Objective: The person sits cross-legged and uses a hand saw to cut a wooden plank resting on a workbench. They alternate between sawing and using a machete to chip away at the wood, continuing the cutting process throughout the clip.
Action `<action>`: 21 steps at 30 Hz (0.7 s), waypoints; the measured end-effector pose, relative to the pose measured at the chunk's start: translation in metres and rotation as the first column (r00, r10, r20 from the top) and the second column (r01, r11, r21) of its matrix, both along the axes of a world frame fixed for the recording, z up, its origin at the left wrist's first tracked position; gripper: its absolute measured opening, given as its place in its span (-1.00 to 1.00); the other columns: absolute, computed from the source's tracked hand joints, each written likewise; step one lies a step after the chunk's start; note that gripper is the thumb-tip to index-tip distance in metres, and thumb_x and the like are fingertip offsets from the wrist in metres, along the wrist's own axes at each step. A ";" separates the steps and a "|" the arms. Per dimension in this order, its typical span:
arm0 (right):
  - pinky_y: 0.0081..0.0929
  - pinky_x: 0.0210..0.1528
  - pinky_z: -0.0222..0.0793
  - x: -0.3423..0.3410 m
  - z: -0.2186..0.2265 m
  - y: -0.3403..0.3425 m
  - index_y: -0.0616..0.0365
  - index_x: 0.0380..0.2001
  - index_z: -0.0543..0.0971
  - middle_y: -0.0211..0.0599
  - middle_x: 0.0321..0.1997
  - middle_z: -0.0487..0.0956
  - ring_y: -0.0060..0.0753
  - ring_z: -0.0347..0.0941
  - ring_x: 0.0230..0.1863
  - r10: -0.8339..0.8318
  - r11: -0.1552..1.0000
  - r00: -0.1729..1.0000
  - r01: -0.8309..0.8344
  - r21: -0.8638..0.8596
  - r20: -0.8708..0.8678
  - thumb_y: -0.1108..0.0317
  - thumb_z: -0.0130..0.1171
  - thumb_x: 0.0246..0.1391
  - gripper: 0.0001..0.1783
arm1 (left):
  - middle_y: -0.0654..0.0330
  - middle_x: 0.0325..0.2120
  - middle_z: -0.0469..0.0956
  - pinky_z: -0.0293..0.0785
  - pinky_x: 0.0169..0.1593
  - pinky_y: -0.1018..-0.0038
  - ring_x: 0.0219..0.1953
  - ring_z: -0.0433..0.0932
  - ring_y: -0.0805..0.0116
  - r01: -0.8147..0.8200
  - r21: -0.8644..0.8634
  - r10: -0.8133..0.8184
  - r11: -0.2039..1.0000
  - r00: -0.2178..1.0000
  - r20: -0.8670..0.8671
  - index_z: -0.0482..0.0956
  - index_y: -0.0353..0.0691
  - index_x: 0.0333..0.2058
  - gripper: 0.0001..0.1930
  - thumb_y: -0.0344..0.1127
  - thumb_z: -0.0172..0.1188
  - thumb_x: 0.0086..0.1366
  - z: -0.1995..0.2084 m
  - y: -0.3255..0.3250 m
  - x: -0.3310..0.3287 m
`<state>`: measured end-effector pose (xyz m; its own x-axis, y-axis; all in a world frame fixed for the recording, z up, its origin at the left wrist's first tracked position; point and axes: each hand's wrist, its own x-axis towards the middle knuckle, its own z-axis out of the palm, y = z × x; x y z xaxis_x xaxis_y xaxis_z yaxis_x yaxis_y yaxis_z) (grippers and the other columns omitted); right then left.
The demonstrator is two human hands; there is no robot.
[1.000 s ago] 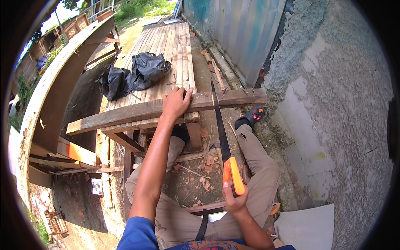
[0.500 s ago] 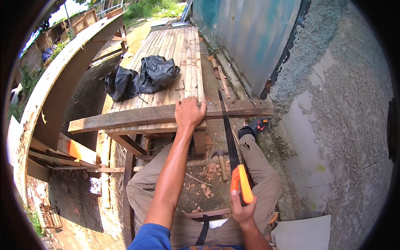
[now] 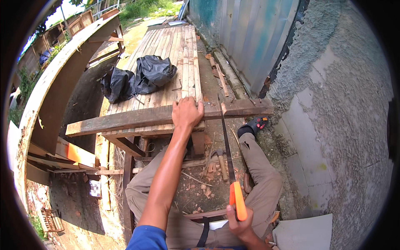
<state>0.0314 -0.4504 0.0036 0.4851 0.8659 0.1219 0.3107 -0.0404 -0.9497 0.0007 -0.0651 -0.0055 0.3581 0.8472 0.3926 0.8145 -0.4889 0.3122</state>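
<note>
A long dark wooden beam [image 3: 141, 117] lies crosswise over the near end of a slatted wooden bench. My left hand [image 3: 187, 112] bears down on its middle, fingers bent over the far edge. To the right of that hand, a handsaw [image 3: 228, 152] with a dark blade and an orange handle crosses the beam. Pale fresh wood shows beside the blade, where a cut runs into the beam. My right hand [image 3: 241, 225] is wrapped round the saw's handle, low between my knees.
Black plastic bags [image 3: 152, 74] sit on the slatted bench [image 3: 185, 54]. On the ground below the beam lies a hammer [image 3: 221, 164] among wood chips. A rough wall [image 3: 346, 125] stands close on the right; a curved wooden board [image 3: 54, 91] rises on the left.
My right hand has pulled the saw back toward me, so its handle sits lower and slightly left. My left hand keeps its place on the beam.
</note>
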 end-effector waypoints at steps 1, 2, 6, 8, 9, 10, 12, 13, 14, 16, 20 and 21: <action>-0.45 -0.57 0.20 -0.004 -0.003 -0.012 0.26 -0.54 0.49 -0.40 -0.71 0.38 -0.58 0.32 -0.66 -0.029 0.999 0.999 0.028 0.043 0.035 0.38 0.22 0.23 -0.72 | -0.07 -0.22 0.67 0.31 0.15 0.08 -0.07 0.60 0.01 -0.005 -0.004 0.005 1.000 1.000 0.009 0.66 -0.34 -0.26 -0.55 -0.03 0.00 0.34 -0.001 0.000 0.001; -0.46 -0.57 0.19 -0.004 0.001 -0.009 0.25 -0.55 0.48 -0.45 -0.71 0.37 -0.62 0.31 -0.65 -0.051 0.999 0.995 0.053 0.013 -0.081 0.37 0.22 0.23 -0.71 | -0.08 -0.22 0.67 0.31 0.15 0.08 -0.07 0.60 0.01 -0.004 0.000 0.004 1.000 1.000 0.018 0.66 -0.34 -0.26 -0.55 -0.03 0.00 0.34 -0.001 0.000 0.001; -0.53 -0.57 0.11 0.024 0.021 0.069 0.21 -0.58 0.47 -0.62 -0.69 0.36 -0.75 0.25 -0.61 -0.113 0.993 0.898 0.121 -0.008 -0.424 0.26 0.24 0.28 -0.62 | -0.09 -0.22 0.67 0.30 0.15 0.09 -0.08 0.60 0.01 -0.011 0.012 0.010 1.000 0.999 0.040 0.66 -0.34 -0.28 -0.56 -0.04 0.00 0.33 -0.001 0.003 0.002; -0.49 -0.55 0.11 0.045 0.030 0.138 0.21 -0.59 0.47 -0.60 -0.69 0.36 -0.73 0.20 -0.61 -0.094 0.994 0.943 0.107 0.023 -0.318 0.18 0.21 0.32 -0.57 | -0.08 -0.22 0.67 0.31 0.14 0.08 -0.10 0.61 -0.01 -0.008 0.026 0.007 1.000 1.000 0.025 0.67 -0.33 -0.28 -0.56 -0.04 0.00 0.33 0.000 0.003 0.002; -0.45 -0.53 0.14 0.059 0.026 0.164 0.23 -0.58 0.47 -0.56 -0.69 0.37 -0.68 0.21 -0.61 -0.082 0.993 0.966 0.099 0.059 -0.246 0.17 0.21 0.31 -0.57 | -0.08 -0.22 0.67 0.32 0.14 0.07 -0.10 0.61 -0.01 0.005 0.028 -0.005 1.000 1.000 0.016 0.67 -0.33 -0.28 -0.56 -0.04 0.00 0.33 0.003 0.002 0.007; -0.43 -0.53 0.16 0.062 0.035 0.182 0.25 -0.57 0.48 -0.52 -0.69 0.37 -0.65 0.22 -0.61 -0.076 0.990 0.978 0.097 0.100 -0.194 0.17 0.21 0.31 -0.57 | -0.08 -0.22 0.67 0.32 0.13 0.06 -0.10 0.61 -0.01 0.001 0.022 -0.001 1.000 1.000 0.000 0.67 -0.33 -0.27 -0.56 -0.04 0.00 0.33 0.004 0.002 0.007; -0.43 -0.53 0.15 0.064 0.041 0.188 0.25 -0.56 0.48 -0.52 -0.68 0.37 -0.67 0.21 -0.60 -0.048 0.991 0.974 0.073 0.109 -0.222 0.17 0.21 0.31 -0.57 | -0.10 -0.23 0.68 0.34 0.11 0.03 -0.10 0.62 -0.02 -0.018 0.043 0.019 0.999 1.000 -0.021 0.67 -0.34 -0.27 -0.57 -0.05 0.00 0.33 0.003 0.006 0.009; -0.45 -0.53 0.14 0.058 0.036 0.169 0.25 -0.56 0.48 -0.53 -0.68 0.38 -0.67 0.21 -0.60 -0.056 0.996 0.974 0.071 0.058 -0.221 0.18 0.20 0.31 -0.57 | -0.10 -0.22 0.68 0.34 0.11 0.03 -0.10 0.62 -0.02 -0.011 0.012 0.011 1.000 1.000 -0.016 0.67 -0.34 -0.27 -0.57 -0.05 0.00 0.33 -0.002 0.001 0.004; -0.46 -0.54 0.14 0.051 0.032 0.146 0.25 -0.56 0.48 -0.53 -0.68 0.38 -0.68 0.21 -0.60 -0.058 0.998 0.976 0.065 0.027 -0.209 0.19 0.20 0.32 -0.58 | -0.11 -0.22 0.68 0.33 0.12 0.03 -0.10 0.62 -0.03 -0.007 -0.001 0.007 1.000 1.000 0.002 0.67 -0.34 -0.27 -0.56 -0.06 -0.01 0.33 0.000 0.003 0.003; -0.48 -0.54 0.15 0.031 0.013 0.084 0.26 -0.55 0.50 -0.51 -0.68 0.38 -0.69 0.23 -0.59 -0.051 0.999 0.961 0.046 -0.027 -0.271 0.22 0.21 0.30 -0.61 | -0.11 -0.22 0.68 0.32 0.14 0.04 -0.10 0.61 -0.04 -0.004 0.001 0.004 1.000 1.000 0.012 0.67 -0.35 -0.28 -0.56 -0.06 -0.02 0.33 0.003 0.004 0.003; -0.50 -0.55 0.18 -0.002 0.008 -0.010 0.26 -0.49 0.54 -0.46 -0.67 0.40 -0.68 0.27 -0.60 -0.026 0.997 0.999 0.023 0.074 0.034 0.37 0.23 0.25 -0.75 | -0.11 -0.23 0.67 0.31 0.17 0.04 -0.10 0.61 -0.04 0.012 0.047 -0.014 0.999 0.998 0.054 0.67 -0.37 -0.28 -0.56 -0.07 -0.02 0.34 0.000 0.001 0.000; -0.51 -0.55 0.17 0.000 0.004 -0.012 0.25 -0.50 0.53 -0.47 -0.67 0.39 -0.68 0.27 -0.60 -0.039 0.999 0.994 0.042 0.034 -0.104 0.37 0.23 0.25 -0.75 | -0.10 -0.23 0.67 0.31 0.16 0.05 -0.10 0.60 -0.04 0.005 0.047 -0.008 0.999 0.999 0.054 0.66 -0.36 -0.30 -0.56 -0.07 -0.02 0.33 -0.003 0.000 -0.002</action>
<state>0.0309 -0.4620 0.0077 0.5313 0.8412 0.1005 0.2096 -0.0156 -0.9777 -0.0013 -0.0649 -0.0083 0.3406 0.8251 0.4507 0.7939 -0.5092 0.3322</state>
